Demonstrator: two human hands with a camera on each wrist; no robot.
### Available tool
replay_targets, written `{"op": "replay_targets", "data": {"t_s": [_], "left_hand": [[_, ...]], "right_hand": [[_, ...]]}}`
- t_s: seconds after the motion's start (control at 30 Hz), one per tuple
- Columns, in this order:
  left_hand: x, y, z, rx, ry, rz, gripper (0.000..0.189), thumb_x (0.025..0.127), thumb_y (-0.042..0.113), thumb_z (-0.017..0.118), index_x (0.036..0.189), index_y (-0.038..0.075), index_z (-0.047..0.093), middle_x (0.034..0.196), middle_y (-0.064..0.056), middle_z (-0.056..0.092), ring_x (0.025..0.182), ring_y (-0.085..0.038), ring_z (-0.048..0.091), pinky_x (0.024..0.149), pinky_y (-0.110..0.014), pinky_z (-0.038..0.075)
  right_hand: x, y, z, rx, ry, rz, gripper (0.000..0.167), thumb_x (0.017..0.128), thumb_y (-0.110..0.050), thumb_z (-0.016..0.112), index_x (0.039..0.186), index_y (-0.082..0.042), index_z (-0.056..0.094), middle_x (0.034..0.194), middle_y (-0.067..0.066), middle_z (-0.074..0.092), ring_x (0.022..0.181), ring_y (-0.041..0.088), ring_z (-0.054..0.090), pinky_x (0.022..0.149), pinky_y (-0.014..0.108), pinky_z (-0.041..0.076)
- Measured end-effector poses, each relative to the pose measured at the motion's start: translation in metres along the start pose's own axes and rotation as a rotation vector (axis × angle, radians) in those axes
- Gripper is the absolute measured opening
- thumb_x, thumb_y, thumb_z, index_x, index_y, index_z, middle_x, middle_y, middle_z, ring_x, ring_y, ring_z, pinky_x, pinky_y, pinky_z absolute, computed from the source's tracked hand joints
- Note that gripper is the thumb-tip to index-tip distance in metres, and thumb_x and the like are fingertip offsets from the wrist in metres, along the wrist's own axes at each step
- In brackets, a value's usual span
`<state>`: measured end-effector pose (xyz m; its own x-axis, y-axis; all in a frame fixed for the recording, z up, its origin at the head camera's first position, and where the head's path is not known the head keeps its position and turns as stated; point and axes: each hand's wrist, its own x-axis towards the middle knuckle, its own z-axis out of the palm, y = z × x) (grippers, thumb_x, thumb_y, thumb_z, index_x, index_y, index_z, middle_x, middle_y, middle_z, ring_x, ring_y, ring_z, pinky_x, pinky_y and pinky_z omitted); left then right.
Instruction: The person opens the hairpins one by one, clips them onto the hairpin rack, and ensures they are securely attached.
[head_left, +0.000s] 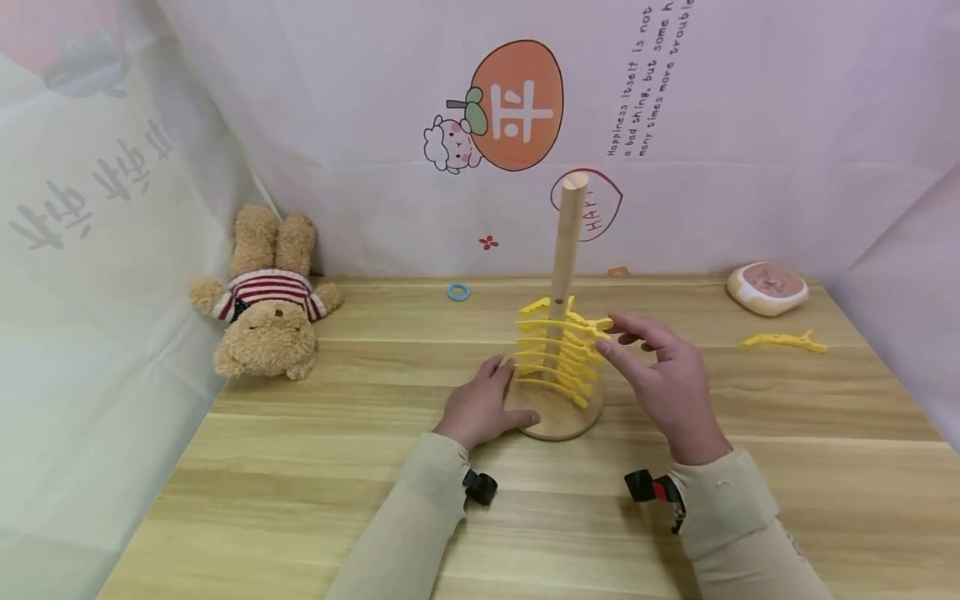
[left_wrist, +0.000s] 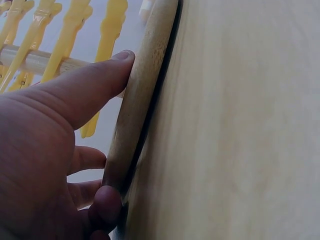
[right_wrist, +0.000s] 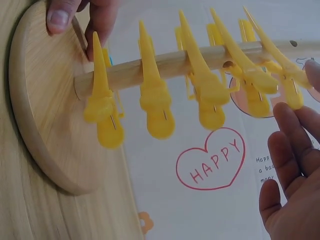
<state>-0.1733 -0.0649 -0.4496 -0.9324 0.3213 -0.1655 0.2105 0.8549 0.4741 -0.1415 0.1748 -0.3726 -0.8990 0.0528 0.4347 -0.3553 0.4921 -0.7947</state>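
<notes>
A wooden stand has an upright pole (head_left: 567,233) on a round base (head_left: 557,431). Several yellow alligator hair clips are clamped along the lower pole, one above another. My left hand (head_left: 478,408) grips the base's rim at its left side; the left wrist view shows the thumb (left_wrist: 95,82) along the rim and fingertips at its edge. With thumb and forefinger, my right hand (head_left: 671,392) pinches the handle end of the topmost hair clip (right_wrist: 272,52), whose arms straddle the pole. Another yellow hair clip (head_left: 783,341) lies on the table at the right.
On the wooden table (head_left: 300,500), a teddy bear (head_left: 270,308) in a striped top lies at the left. A blue ring (head_left: 458,292) is near the back edge, and a rounded white-and-pink object (head_left: 767,288) sits at the back right. A printed cloth (head_left: 360,125) hangs behind.
</notes>
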Motion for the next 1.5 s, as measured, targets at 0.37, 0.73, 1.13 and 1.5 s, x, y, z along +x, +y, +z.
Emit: {"op": "replay_targets", "data": {"t_s": [0.37, 0.73, 1.13, 1.5], "left_hand": [[-0.002, -0.004, 0.000, -0.021, 0.012, -0.014, 0.097, 0.084, 0.064, 0.071, 0.160, 0.019, 0.030, 0.165, -0.007, 0.024, 0.136, -0.032, 0.048, 0.104, -0.051, 0.044], [-0.003, -0.001, 0.004, -0.031, 0.019, -0.017, 0.097, 0.085, 0.063, 0.071, 0.160, 0.017, 0.030, 0.164, -0.007, 0.025, 0.136, -0.032, 0.047, 0.106, -0.049, 0.043], [0.000, -0.001, 0.006, -0.016, 0.023, -0.015, 0.099, 0.083, 0.066, 0.070, 0.160, 0.019, 0.030, 0.164, -0.007, 0.025, 0.137, -0.031, 0.047, 0.105, -0.049, 0.044], [0.000, -0.003, 0.004, -0.044, 0.023, -0.015, 0.099, 0.083, 0.066, 0.071, 0.160, 0.019, 0.030, 0.164, -0.006, 0.026, 0.138, -0.031, 0.045, 0.106, -0.050, 0.042]], "right_hand": [[0.001, 0.014, -0.014, 0.023, -0.066, -0.059, 0.025, 0.099, -0.014, 0.065, 0.123, -0.011, 0.073, 0.113, 0.006, 0.072, 0.102, 0.001, 0.058, 0.082, 0.019, 0.042], [-0.001, 0.061, -0.046, -0.106, -0.020, 0.035, 0.025, 0.102, -0.024, 0.062, 0.116, -0.008, 0.072, 0.106, -0.015, 0.068, 0.099, -0.004, 0.055, 0.081, 0.020, 0.037], [-0.005, 0.118, -0.102, -0.359, -0.119, 0.154, 0.034, 0.102, -0.030, 0.058, 0.120, -0.003, 0.068, 0.106, 0.008, 0.065, 0.087, -0.007, 0.048, 0.073, 0.018, 0.038], [0.002, 0.156, -0.138, -0.482, -0.281, 0.196, 0.050, 0.102, -0.028, 0.058, 0.132, 0.012, 0.052, 0.126, 0.035, 0.054, 0.108, 0.052, 0.053, 0.079, 0.060, 0.046]]}}
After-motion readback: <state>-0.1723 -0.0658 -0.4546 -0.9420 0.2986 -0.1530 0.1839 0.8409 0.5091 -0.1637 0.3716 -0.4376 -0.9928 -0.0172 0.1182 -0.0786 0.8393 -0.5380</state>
